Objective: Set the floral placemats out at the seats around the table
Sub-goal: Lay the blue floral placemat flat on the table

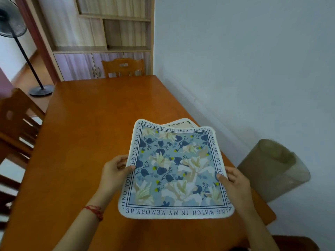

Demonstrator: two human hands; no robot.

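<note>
The left hand [116, 171] pinches the left edge of the top floral placemat [174, 171], thumb on the printed face and fingers curled underneath. The right hand [233, 180] does the same on the right edge, so each grip is clamped on the mat rather than spread flat. The mat is held up above the near right part of the counter [87, 124], its far end sagging a little. Behind its far edge peeks the corner of a second placemat [181, 124]; whether it is held in the same grips or lies on the wood cannot be told.

By the look of it the task has barely begun: no mat lies at any seat on the counter surface in view. At least 2 chairs wait, 1 chair at the far end [123, 67] and 1 chair on the left side [16, 120]. All the placing seems left to do.
</note>
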